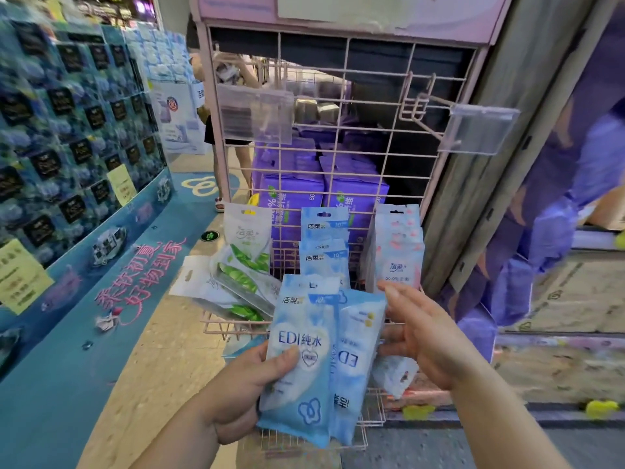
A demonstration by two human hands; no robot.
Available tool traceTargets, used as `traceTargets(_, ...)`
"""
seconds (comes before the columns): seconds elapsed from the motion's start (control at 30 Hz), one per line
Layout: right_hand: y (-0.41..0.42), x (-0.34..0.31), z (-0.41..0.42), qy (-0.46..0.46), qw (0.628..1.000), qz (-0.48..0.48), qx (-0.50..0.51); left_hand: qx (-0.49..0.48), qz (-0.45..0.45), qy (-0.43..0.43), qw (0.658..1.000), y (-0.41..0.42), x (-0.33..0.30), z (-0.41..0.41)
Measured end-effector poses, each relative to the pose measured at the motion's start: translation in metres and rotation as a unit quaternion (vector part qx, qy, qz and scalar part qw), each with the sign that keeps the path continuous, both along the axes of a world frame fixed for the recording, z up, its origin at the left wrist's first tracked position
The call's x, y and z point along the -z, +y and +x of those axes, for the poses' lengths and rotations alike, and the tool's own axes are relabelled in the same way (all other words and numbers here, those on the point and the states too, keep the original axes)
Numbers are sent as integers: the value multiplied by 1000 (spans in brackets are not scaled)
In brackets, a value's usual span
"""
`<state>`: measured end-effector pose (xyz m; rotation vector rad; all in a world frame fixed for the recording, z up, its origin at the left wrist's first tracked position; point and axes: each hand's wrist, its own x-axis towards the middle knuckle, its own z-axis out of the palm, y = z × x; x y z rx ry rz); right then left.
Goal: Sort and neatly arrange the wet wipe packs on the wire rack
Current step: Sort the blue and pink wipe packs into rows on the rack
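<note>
Here the left hand [252, 377] grips a small stack of blue wet wipe packs [301, 360] in front of the pink wire rack [341, 137], low before its bottom edge. The thumb [282, 362] lies across the face of the front pack, just under the printed "EDI" lettering, and the other fingers are hidden behind the stack. A second blue pack [355, 363] fans out to the right from behind the front one, upside down by its print. The right hand [422, 336] has its fingers extended and loosely spread; its fingertips [389, 348] touch the right edge of that fanned pack, without curling round it.

On the rack itself, two more blue packs [324, 245] hang one over the other near the middle of the lower edge. White and green packs [243, 265] hang and lie askew toward the lower left corner, several tilted across the wire shelf [233, 326]. Pink-patterned packs [399, 252] hang at the lower right corner, just above the right hand. Two clear price-tag holders [480, 130] stick out on hooks higher up.

Behind the mesh stand purple cartons [291, 194]. To the left runs a blue display wall [77, 130] of stacked goods, and a person's legs [233, 170] show beyond the rack on the beige floor [162, 360].
</note>
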<state>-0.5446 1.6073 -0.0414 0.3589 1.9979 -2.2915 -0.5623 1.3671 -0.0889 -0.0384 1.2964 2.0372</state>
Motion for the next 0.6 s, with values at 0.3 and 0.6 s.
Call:
traceTargets(0.3, 6, -6, -13, 20, 997, -43, 56, -102, 128, -22, 986, -18, -24, -20)
traceTargets(0.6, -66, 28, -14, 78, 958, -241, 135, -85, 209, -37, 973, 25, -39, -15)
